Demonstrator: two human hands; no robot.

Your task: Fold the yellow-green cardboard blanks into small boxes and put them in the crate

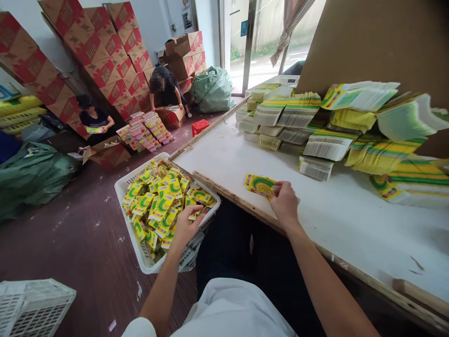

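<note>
My right hand (285,200) pinches the right end of a few yellow-green packets (260,184) just above the white table (224,161), near its front edge. My left hand (189,223) is over the right side of a white plastic basket (140,262) heaped with loose yellow-green packets (161,203). Its thumb and fingers curl toward each other beside a packet; whether they grip it is hard to make out. Bundled stacks of flat yellow, green and white packets (301,110) are piled along the table's far side.
Two people, one seated (93,119) and one bending over a carton (170,116), are at the back left by stacked red-brown boxes (105,61). A red stool (200,127) and green sack (212,91) stand behind the table. An upturned white crate (31,306) lies at lower left.
</note>
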